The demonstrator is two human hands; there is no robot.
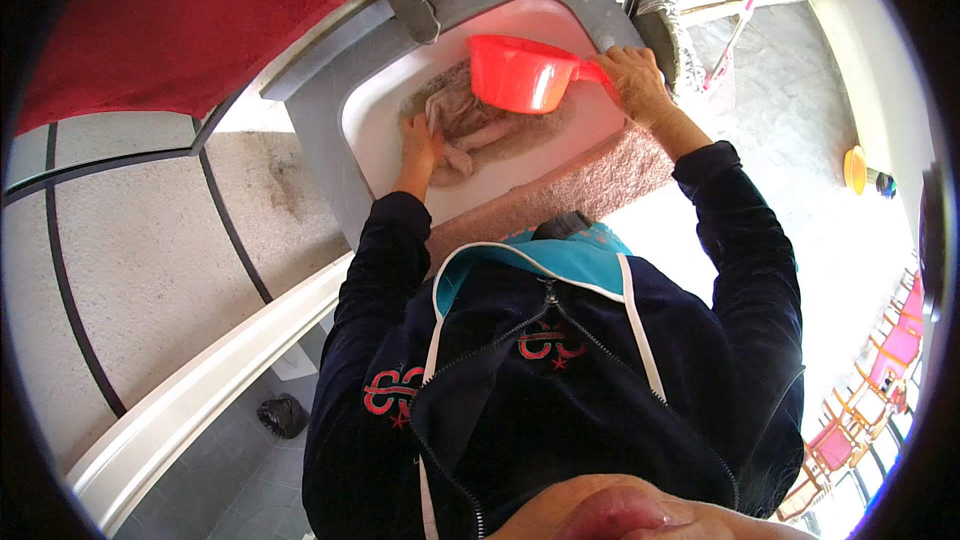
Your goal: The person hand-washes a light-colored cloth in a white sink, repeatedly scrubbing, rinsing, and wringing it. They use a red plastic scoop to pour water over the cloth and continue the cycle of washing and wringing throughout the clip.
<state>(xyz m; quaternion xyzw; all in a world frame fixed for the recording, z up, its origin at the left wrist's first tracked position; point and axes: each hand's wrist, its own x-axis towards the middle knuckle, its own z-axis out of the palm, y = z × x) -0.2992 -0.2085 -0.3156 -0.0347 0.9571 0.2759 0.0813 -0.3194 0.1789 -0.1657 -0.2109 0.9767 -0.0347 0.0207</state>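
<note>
My right hand (636, 84) grips the handle of a red plastic dipper (525, 76), which is above the right part of a white sink basin (371, 116). What the dipper holds cannot be seen from here. At the left side of the basin, my left hand (420, 146) has its fingers on a bunched, wet greyish-pink cloth (480, 124). The cloth lies in shallow, murky water, with one end of it beside the thumb. Part of the cloth is hidden behind the dipper.
A grey counter (319, 142) surrounds the basin, with a rough pinkish front edge (570, 184). Red fabric (210, 22) hangs at upper left. A mop handle (739, 30) leans at upper right; a yellow basin (854, 169) stands by the wall. Chairs (840, 442) stand at lower right.
</note>
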